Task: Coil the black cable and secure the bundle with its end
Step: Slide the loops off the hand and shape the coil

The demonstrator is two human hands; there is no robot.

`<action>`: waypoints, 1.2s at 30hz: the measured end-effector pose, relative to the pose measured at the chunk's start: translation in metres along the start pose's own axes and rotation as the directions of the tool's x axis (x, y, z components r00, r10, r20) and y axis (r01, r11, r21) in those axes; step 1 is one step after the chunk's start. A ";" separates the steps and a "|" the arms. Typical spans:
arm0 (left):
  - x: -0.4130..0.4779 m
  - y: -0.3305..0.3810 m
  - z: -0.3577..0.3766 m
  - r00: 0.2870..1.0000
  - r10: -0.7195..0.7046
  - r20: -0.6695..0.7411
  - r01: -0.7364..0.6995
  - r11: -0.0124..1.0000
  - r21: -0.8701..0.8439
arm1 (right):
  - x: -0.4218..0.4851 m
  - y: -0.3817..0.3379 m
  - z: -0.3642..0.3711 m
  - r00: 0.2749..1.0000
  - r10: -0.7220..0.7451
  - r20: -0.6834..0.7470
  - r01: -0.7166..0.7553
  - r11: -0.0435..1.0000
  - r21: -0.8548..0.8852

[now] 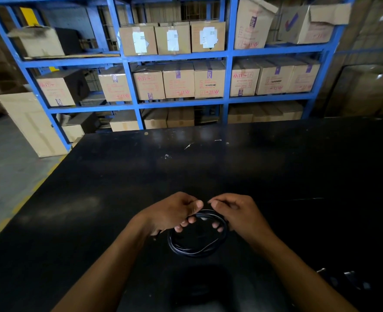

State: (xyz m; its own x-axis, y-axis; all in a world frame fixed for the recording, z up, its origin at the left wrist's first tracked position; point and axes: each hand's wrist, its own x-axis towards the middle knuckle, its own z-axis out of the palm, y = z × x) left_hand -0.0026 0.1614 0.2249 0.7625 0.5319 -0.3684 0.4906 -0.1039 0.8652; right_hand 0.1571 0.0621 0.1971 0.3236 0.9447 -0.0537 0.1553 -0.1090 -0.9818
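Note:
The black cable (195,249) hangs as a round coil of several loops just above the black table (123,176), near its front edge. My left hand (172,213) grips the coil's upper left side with curled fingers. My right hand (237,213) grips the upper right side, thumb and forefinger pinched near the top of the loops. The two hands almost touch at the fingertips. The cable's end is hidden among the fingers.
Blue steel shelving (227,57) stacked with cardboard boxes (178,79) stands behind the table's far edge. A tall pale carton (32,124) stands on the floor at the left. Dark items (343,279) lie at the table's near right.

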 end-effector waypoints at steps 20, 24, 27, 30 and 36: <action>-0.007 -0.026 0.034 0.931 0.158 -0.328 -0.266 0.911 -0.316 | -0.015 0.028 0.012 0.899 -0.311 -0.307 0.260 0.945 -0.196; -0.011 -0.034 0.040 0.951 0.119 -0.284 -0.218 0.912 -0.347 | -0.026 0.039 0.023 0.858 -0.331 -0.392 0.237 0.933 -0.269; -0.010 -0.040 0.044 0.951 0.088 -0.297 -0.193 0.918 -0.347 | -0.038 0.043 0.033 0.840 -0.310 -0.446 0.186 0.936 -0.300; 0.000 -0.045 0.054 0.908 0.137 -0.396 -0.222 0.959 -0.177 | -0.050 0.045 0.039 0.837 -0.279 -0.471 0.118 0.932 -0.344; 0.029 -0.038 0.086 0.935 0.258 -0.243 -0.265 0.964 0.004 | -0.081 0.051 0.020 0.727 -0.249 -0.640 -0.042 0.914 -0.403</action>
State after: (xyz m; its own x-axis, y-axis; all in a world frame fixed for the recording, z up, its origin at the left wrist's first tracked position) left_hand 0.0373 0.1087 0.1518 0.7370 0.6748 -0.0382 0.2724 -0.2448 0.9305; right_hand 0.1205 -0.0138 0.1482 0.7936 0.5163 0.3219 0.5050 -0.2639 -0.8218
